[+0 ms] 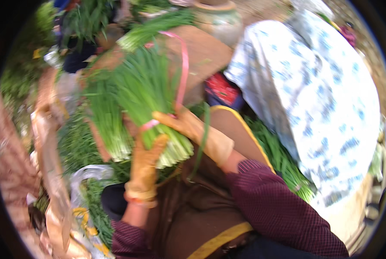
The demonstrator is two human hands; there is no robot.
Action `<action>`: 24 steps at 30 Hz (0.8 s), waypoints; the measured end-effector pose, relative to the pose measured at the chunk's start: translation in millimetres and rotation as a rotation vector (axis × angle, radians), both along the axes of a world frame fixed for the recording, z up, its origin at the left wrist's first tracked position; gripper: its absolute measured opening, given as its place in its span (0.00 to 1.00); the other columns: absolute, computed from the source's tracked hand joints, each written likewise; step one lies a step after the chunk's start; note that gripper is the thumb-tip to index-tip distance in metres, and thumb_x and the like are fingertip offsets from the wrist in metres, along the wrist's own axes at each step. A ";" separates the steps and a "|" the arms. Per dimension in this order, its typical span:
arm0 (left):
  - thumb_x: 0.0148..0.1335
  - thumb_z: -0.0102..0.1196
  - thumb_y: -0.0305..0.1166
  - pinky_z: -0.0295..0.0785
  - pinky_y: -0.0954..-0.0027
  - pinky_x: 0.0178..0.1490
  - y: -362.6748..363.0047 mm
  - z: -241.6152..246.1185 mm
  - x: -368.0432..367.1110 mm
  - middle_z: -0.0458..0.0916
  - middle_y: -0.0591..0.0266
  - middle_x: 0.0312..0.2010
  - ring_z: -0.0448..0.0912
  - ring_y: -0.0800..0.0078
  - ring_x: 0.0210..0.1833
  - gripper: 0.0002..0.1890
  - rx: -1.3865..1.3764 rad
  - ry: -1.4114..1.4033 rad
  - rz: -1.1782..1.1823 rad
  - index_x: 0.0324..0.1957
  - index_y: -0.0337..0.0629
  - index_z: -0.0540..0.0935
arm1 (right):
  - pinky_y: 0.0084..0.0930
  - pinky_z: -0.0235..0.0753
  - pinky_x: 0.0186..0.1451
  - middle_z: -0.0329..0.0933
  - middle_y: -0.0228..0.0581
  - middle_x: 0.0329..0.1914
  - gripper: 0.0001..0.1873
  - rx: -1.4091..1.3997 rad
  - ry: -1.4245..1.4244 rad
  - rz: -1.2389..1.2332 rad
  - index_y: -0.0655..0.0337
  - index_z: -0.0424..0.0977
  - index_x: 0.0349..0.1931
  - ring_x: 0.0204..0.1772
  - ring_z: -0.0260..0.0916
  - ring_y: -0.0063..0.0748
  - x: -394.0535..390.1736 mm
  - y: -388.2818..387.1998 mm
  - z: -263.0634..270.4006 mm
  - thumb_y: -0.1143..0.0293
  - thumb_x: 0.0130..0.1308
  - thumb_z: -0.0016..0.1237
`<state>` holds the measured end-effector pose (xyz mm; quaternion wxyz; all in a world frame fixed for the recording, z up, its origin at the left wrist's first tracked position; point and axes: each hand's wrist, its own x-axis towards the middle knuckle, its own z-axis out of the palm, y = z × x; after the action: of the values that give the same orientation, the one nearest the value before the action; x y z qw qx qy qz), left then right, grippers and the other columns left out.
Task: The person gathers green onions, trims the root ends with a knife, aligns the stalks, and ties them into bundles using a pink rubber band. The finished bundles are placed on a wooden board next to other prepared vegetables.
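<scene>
A bundle of long green leaves with pale stem ends, likely Chinese chives (144, 87), lies before me with its stems towards my body. My left hand (142, 163), in a yellowish work glove, grips the bundle near the stems, thumb on top. Pink plastic tape (150, 124) crosses the bundle. My right hand (183, 124), gloved alike, pinches the tape at the bundle's right side, and a loose length of it (184, 64) arcs up and away. Left of this bundle lies a second bunch of chives (110, 126).
Beneath is a brown board (209, 48), with more chives (157, 27) at its far edge. A ceramic jar (217, 22) stands beyond. Blue-patterned white cloth (312, 97) covers something at right, beside a bag of red items (223, 90). Greens in another person's area (87, 19) show upper left.
</scene>
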<state>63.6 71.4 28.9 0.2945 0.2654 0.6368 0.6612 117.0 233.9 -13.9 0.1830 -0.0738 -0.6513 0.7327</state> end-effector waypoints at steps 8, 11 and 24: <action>0.62 0.70 0.35 0.72 0.67 0.64 71.7 67.5 92.9 0.76 0.54 0.61 0.77 0.65 0.60 0.47 0.475 0.127 -0.383 0.76 0.37 0.55 | 0.34 0.77 0.62 0.82 0.45 0.54 0.36 0.185 0.245 -0.268 0.66 0.72 0.62 0.57 0.78 0.36 126.3 50.3 183.6 0.67 0.54 0.73; 0.67 0.65 0.48 0.75 0.64 0.61 95.4 56.6 128.8 0.79 0.53 0.58 0.81 0.62 0.57 0.40 0.733 -0.169 -0.568 0.72 0.34 0.64 | 0.33 0.78 0.61 0.83 0.44 0.55 0.36 0.489 -0.070 -0.351 0.66 0.73 0.62 0.56 0.80 0.37 206.0 38.8 232.0 0.67 0.53 0.73; 0.75 0.53 0.32 0.78 0.64 0.59 71.8 -30.3 134.7 0.70 0.43 0.66 0.77 0.58 0.63 0.32 0.339 -0.324 -0.263 0.74 0.30 0.59 | 0.34 0.80 0.60 0.76 0.54 0.63 0.60 0.519 -1.199 -0.269 0.61 0.47 0.79 0.63 0.76 0.45 468.2 18.7 27.6 0.63 0.50 0.75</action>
<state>198.3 143.3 -1.4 0.4271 0.2823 0.4215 0.7485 585.2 252.7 13.7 -0.1091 -0.5027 -0.7807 0.3549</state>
